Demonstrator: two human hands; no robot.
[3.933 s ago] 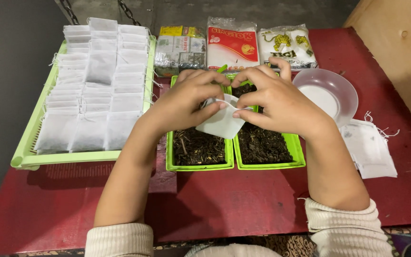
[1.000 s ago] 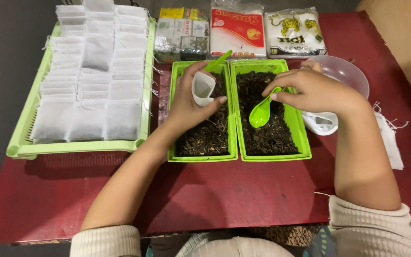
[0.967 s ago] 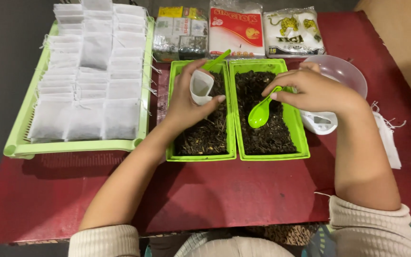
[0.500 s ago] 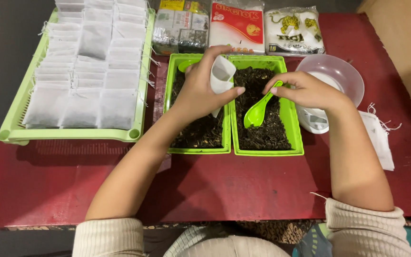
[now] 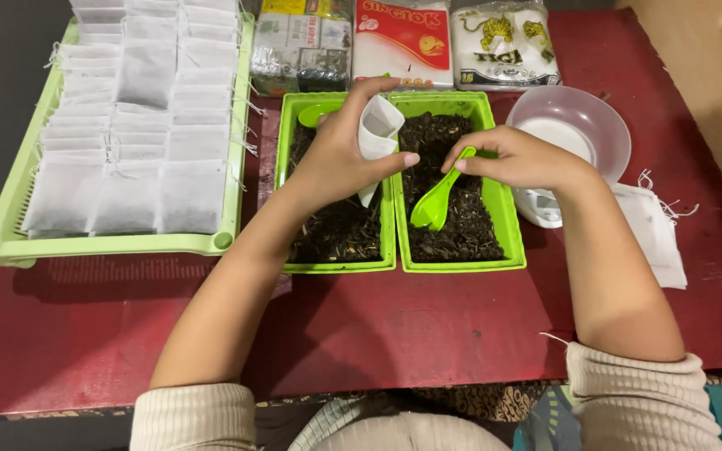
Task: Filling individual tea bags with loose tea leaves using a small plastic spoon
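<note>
Red table (image 5: pixel 428 317): right hand (image 5: pixel 521 157) pinches green spoon (image 5: pixel 438 199), bowl down-left; left hand (image 5: pixel 340 154) grips pouch (image 5: pixel 375 134) upright.

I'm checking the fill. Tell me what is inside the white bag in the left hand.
The white bag is held open by the left hand, but its inside shows only pale folds. The bottom is hidden by fingers.

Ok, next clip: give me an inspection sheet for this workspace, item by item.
Surface: red table, bare at the near edge.
Job's things: white filter bag held open; green spoon dipped in right green tray of dark dried leaves; left green tray likewise.
Clutter: large green tray of filled white bags; clear bowl; empty bags; packets at back.
Grippers: left hand holds bag; right hand holds spoon.
Cables: nothing seen.
Surroundings: tan wall right.
</note>
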